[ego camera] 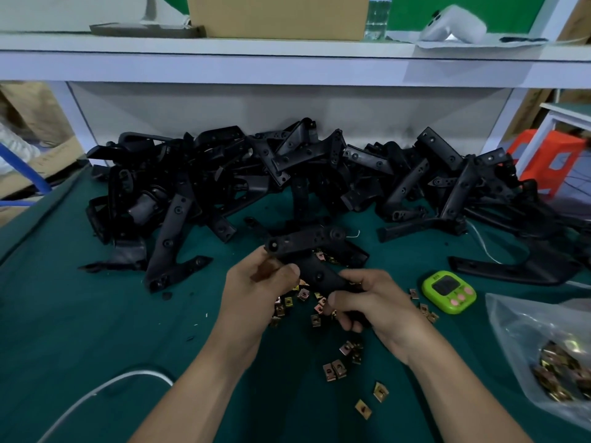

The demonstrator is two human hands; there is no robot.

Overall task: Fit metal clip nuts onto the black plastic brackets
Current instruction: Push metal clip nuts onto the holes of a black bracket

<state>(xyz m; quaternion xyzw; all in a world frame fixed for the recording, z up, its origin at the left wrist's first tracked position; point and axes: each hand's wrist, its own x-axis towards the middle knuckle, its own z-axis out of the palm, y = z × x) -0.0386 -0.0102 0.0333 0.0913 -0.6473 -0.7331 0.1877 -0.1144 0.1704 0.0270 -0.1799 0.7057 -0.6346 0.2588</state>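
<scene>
Bracket [307, 251] work is going on up in the air, just above the green table [96, 330]. The left hand [256, 282] curls round the top part of this black piece. The right hand [374, 302] curls round its bottom end. I cannot tell if a nut is on it yet. Many loose clip nuts [334, 369] lie on the table under and near the hands. More wait in a clear bag [559, 372] on the right. A big pile of black brackets [287, 167] lies behind, so I think most of the job is left. A green timer [447, 292] sits near the right hand.

Matt black plastic bracket [307, 247] – shiny brass-tone metal clip nuts [334, 369].
</scene>
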